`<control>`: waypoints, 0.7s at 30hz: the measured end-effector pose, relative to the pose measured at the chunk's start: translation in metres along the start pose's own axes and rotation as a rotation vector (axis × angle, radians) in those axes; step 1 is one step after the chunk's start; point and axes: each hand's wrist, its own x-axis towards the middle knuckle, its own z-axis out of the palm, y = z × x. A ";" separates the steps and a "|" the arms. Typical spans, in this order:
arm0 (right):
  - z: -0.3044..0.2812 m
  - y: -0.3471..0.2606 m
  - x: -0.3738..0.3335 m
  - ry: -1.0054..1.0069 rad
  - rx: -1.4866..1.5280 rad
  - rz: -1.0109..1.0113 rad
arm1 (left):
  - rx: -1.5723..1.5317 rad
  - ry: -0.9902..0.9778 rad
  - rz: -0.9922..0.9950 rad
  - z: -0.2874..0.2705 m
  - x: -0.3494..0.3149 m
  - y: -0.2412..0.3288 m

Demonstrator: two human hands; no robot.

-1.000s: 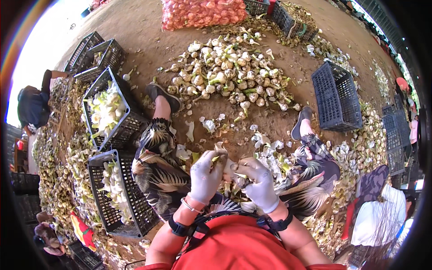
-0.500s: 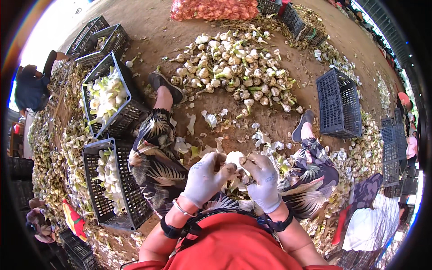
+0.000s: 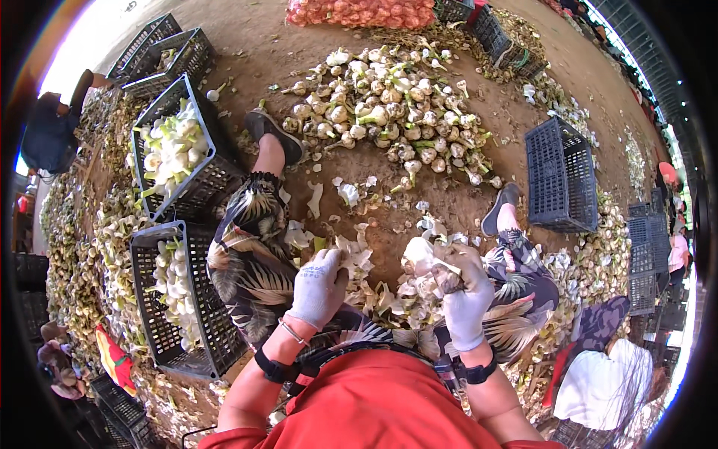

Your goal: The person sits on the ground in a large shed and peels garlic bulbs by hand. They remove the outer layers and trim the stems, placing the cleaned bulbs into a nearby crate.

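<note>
Over my lap, my right hand [image 3: 465, 299], in a pale glove with soiled fingers, grips a white garlic bulb [image 3: 420, 252]. The bulb points left and its short stem lies by my thumb. My left hand [image 3: 318, 288], in a matching glove, is apart from the bulb with its fingers curled in; whatever they hold, if anything, is hidden. Pale garlic skins [image 3: 355, 258] lie beside and below both hands. Farther out on the dirt floor is a heap of unpeeled garlic bulbs [image 3: 389, 112].
At my left stand two black crates, the farther crate [image 3: 196, 196] and the nearer crate [image 3: 212, 299], both holding white garlic. A black crate [image 3: 562, 179] is at the right. Beyond the heap lies a red mesh sack [image 3: 359, 10]. Other people [image 3: 609, 382] sit around.
My hands have moved apart, the left going left and the right going right. The garlic bulb, between both hands before, has gone right with my right hand.
</note>
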 end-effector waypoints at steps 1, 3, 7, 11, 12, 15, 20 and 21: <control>-0.001 0.000 0.000 -0.015 -0.008 -0.011 | -0.111 0.002 -0.022 0.004 -0.003 0.003; 0.003 -0.007 0.003 -0.052 -0.015 -0.034 | -0.495 -0.185 -0.219 -0.010 0.003 0.030; 0.014 -0.018 0.000 -0.141 -0.214 -0.182 | -1.118 -0.366 -0.378 -0.006 0.009 0.060; 0.017 -0.022 -0.002 -0.139 -0.230 -0.257 | -0.978 -0.280 -0.420 0.005 0.007 0.054; 0.017 -0.019 -0.002 -0.130 -0.228 -0.251 | -0.952 -0.257 -0.404 0.008 0.005 0.047; 0.015 -0.012 0.000 -0.106 -0.240 -0.269 | -0.819 -0.251 -0.339 0.003 0.003 0.044; 0.020 -0.021 0.002 -0.155 -0.261 -0.325 | -0.534 -0.306 -0.343 -0.003 0.001 0.053; 0.021 -0.023 0.002 -0.160 -0.263 -0.331 | -0.560 -0.292 -0.338 -0.004 0.000 0.052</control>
